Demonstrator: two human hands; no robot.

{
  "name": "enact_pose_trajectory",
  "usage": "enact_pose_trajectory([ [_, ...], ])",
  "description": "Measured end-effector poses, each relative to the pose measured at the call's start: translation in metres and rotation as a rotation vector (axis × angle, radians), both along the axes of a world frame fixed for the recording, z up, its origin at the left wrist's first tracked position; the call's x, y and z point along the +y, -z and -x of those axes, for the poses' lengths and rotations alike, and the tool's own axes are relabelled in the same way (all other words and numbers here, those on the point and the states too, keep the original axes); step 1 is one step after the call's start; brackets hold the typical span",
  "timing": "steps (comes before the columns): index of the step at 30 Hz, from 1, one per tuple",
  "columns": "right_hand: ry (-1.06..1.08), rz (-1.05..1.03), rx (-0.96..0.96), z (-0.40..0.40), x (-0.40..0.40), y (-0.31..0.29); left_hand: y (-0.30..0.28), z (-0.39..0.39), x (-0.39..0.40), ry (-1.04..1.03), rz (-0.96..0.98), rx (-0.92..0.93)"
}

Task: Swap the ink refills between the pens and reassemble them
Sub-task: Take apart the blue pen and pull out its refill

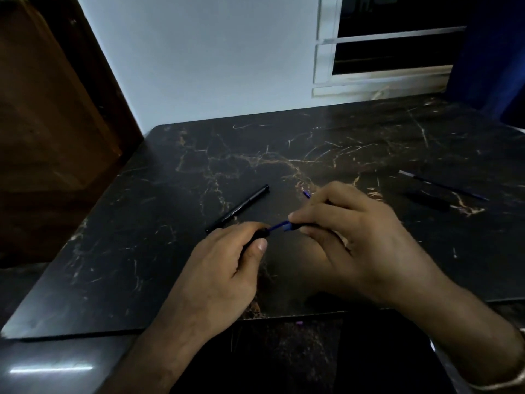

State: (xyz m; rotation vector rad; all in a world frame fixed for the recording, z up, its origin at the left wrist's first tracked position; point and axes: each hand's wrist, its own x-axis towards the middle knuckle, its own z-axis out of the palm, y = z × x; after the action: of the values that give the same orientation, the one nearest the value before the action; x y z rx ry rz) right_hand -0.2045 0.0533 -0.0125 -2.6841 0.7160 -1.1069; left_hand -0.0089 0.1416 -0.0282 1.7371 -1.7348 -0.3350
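My left hand [227,263] grips a black pen part [260,234] near the middle of the black marble table [142,251]. A blue refill [277,226] runs from that part to my right hand [349,228], which pinches its blue end; a blue tip [306,194] pokes out behind my right fingers. A black pen barrel [238,208] lies on the table just beyond my left hand. At the far right lie a loose blue refill with a pale tip [443,184] and a dark pen piece [426,201].
A brown wooden door or cabinet [56,123] stands at the left. Behind the table are a white wall and a window [392,44], with a dark blue curtain [494,52] at the right. The table's front edge [170,329] is close to my body.
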Motion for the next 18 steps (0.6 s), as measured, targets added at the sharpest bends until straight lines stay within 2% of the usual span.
enact_pose_trajectory([
  [5, -0.014, -0.039, -0.061, 0.004, -0.002, -0.002, -0.002, -0.003, 0.002, -0.008, 0.000, 0.019],
  [8, 0.078, -0.053, -0.128, 0.017, -0.010, -0.011, -0.003, -0.005, 0.004, -0.016, 0.016, 0.022],
  [14, -0.044, -0.105, -0.036, 0.004, 0.006, 0.000, -0.004, 0.011, 0.003, 0.058, 0.029, -0.074],
  [18, -0.034, -0.174, -0.046, 0.007, 0.008, 0.003, -0.002, 0.008, 0.004, 0.063, 0.012, -0.063],
])
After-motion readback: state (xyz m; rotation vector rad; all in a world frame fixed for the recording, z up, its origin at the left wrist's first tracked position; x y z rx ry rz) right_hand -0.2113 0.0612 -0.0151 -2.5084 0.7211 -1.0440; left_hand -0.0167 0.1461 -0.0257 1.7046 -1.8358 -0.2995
